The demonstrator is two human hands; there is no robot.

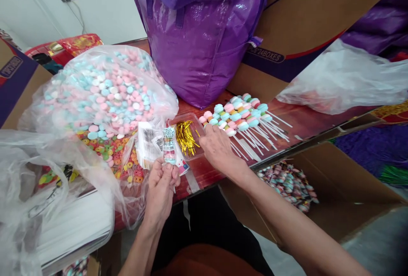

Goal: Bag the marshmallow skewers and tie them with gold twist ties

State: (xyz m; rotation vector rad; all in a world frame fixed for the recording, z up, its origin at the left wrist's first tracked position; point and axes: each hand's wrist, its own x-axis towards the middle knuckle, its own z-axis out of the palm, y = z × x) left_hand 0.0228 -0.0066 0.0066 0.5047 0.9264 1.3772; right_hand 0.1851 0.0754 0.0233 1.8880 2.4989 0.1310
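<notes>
My left hand [162, 181] is closed around the lower end of a candy lollipop [168, 145] in a clear printed wrapper, held upright, with a bit of white stick showing below the fingers. My right hand [218, 146] is over the right rim of a clear plastic tray [198, 150] of gold twist ties [186, 137]. Its fingers are pinched together; whatever they hold is hidden. Just beyond it, pink and blue candy lollipops [237, 116] lie in rows, their white sticks [255, 140] pointing toward me. A stack of printed wrappers [147, 140] sits left of the tray.
Left, a clear bag [105, 85] holds pink, blue and white candies, with ring candies [117, 157] before it. White sticks [76, 229] fill a container nearer me. A purple bag [197, 42] stands behind. Below the table's right edge, an open carton [344, 182] contains wrapped candies [288, 184].
</notes>
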